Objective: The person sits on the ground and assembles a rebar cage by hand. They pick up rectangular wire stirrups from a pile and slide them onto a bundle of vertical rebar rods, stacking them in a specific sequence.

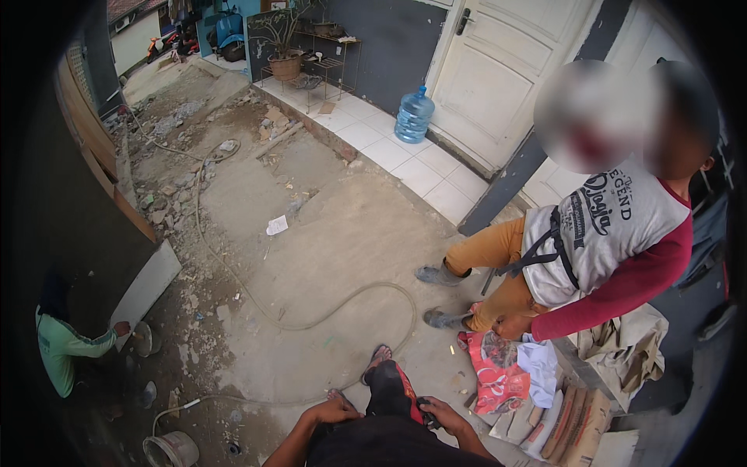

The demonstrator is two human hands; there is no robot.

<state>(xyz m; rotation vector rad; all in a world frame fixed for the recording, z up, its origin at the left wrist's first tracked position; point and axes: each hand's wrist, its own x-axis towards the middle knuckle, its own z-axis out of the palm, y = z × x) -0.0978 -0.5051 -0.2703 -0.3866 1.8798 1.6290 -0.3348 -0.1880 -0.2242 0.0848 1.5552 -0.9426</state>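
Note:
My left hand (333, 411) rests at the left side of my dark shirt (373, 442), its fingers curled in; what they hold, if anything, is too small to make out. Beside my right thigh, my right hand (443, 414) closes round a small black object (426, 408) that I cannot name. My leg in dark shorts with a red stripe (395, 393) shows between them, above a sandalled foot (378, 363). To the right, a co-worker in a grey shirt with red sleeves (572, 245) bends with hands at a red plastic sack (496, 377).
Stacked paper sacks (572, 428) lie at lower right. A pale hose (288, 325) loops across the rough ground. At left, another person (66, 350) crouches by a bucket (146, 341); another bucket (171, 450) stands nearer. A blue water jug (414, 117) stands on the tiled step (393, 154).

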